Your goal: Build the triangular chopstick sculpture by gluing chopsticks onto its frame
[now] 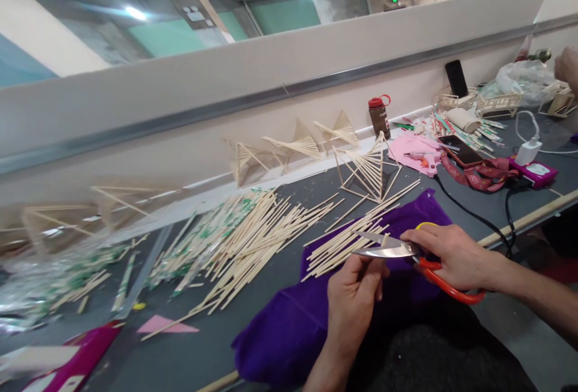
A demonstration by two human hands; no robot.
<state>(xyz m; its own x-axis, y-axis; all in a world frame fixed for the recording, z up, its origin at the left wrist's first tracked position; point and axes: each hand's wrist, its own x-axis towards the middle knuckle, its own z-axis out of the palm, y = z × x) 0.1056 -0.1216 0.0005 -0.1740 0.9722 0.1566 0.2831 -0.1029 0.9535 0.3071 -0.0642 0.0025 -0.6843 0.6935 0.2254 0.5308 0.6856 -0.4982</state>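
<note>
My right hand (456, 256) is closed on the red handles of a pair of scissors (397, 250), whose blades are apart. My left hand (354, 298) is pinched on a short wooden stick (385, 240) that stands up between the blades. Just beyond the hands, a row of thin sticks (347, 238) lies on a purple cloth (289, 326). The cloth hangs over the table's near edge. Much of the stick is hidden by my fingers.
A large pile of sticks (253, 247) and wrappers cover the dark table (203, 356). Stick frames (365, 169) stand near the wall beside a bottle (378, 118). A glue gun (422, 158), phone (460, 150) and cables lie right. Another person's hand (566, 67) shows far right.
</note>
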